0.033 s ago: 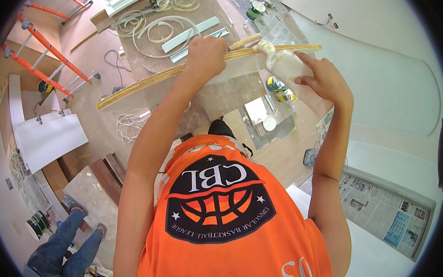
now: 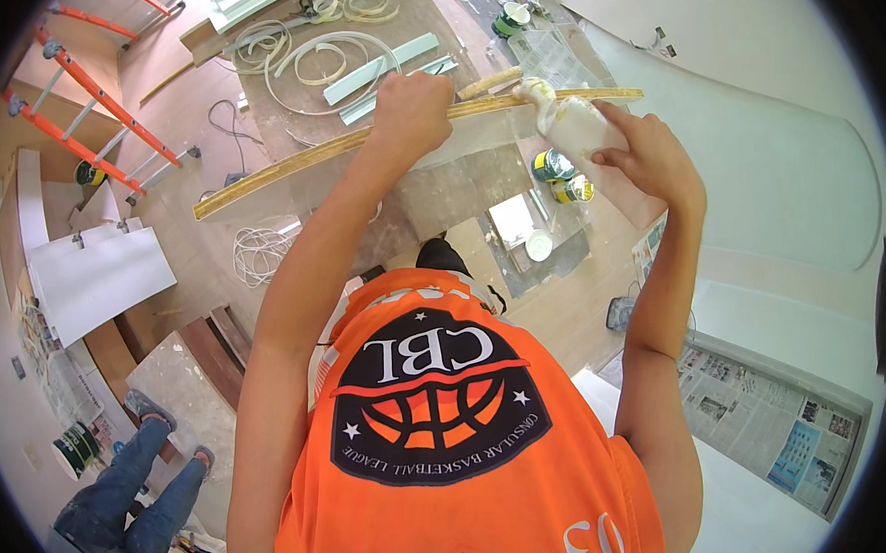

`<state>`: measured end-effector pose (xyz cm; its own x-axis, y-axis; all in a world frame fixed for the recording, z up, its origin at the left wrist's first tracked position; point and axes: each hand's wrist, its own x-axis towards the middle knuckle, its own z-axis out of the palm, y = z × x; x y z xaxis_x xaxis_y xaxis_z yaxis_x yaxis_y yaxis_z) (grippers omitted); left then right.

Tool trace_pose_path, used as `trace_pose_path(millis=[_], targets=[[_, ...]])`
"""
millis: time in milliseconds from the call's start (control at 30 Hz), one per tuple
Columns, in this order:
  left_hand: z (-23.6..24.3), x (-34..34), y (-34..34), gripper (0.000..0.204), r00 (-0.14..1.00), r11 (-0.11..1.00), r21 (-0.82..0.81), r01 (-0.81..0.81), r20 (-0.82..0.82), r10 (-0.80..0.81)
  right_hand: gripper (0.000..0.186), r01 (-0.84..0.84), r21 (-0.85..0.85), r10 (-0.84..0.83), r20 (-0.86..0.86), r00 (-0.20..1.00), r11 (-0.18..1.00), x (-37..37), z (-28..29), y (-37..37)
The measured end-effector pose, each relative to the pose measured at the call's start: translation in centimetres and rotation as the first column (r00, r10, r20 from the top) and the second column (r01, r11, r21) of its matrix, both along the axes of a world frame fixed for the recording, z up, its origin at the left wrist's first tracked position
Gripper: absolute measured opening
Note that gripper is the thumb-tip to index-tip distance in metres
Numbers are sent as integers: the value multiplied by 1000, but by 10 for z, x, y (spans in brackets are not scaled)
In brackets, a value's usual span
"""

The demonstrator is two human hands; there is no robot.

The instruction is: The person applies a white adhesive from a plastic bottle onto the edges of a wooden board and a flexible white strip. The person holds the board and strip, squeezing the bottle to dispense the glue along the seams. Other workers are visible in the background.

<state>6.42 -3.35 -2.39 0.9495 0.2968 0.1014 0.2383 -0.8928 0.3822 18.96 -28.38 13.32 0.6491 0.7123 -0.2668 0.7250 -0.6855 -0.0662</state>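
A long, slightly curved board [image 2: 288, 168] with a yellowish wooden edge crosses in front of me, its edge facing up and a pale face towards me. My left hand [image 2: 411, 120] is closed over that edge near the middle; its fingertips are hidden on the far side. In my right hand [image 2: 654, 165] is a white squeeze bottle [image 2: 583, 132], tilted with its smeared, yellowish nozzle end pointing left at the board's edge. Thumb and fingers grip the bottle's base. A pale wooden stick [image 2: 490, 83] lies just beyond the nozzle.
Coils of pale edging strip [image 2: 324, 55] and light green strips [image 2: 384, 68] lie beyond the board. Paint cans [image 2: 552, 166] stand on the floor below my right hand. An orange ladder [image 2: 102, 88] leans at left; another person's legs [image 2: 142, 471] show lower left. A curved white panel [image 2: 770, 158] is at right.
The bottle's nozzle has shifted slightly to the right along the board's edge, and the bottle has turned a little in my right hand. My left hand stays in place.
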Motion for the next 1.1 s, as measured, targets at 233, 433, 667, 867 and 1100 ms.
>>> trace_pose_path(millis=[233, 433, 667, 867, 1100], targets=[[-2, 1, -1, 20, 1000, 1000, -1, 3, -12, -3, 66, 11, -51, -12, -8, 1000, 999, -4, 1, -3], [1, 2, -1, 21, 1000, 1000, -7, 5, -16, -5, 66, -43, -36, 44, 46, 998, 998, -13, 0, -3], [0, 2, 0, 21, 1000, 1000, 5, 10, -20, -10, 65, -124, -15, 124, 91, 988, 992, -18, -9, 3], [-3, -1, -1, 21, 1000, 1000, -15, 6, 24, -5, 64, -137, 15, 135, 64, 989, 991, -18, -8, 7], [-2, 0, -1, 22, 1000, 1000, -12, 0, 3, 0, 63, -154, -3, 154, -18, 988, 988, -25, 0, 10]])
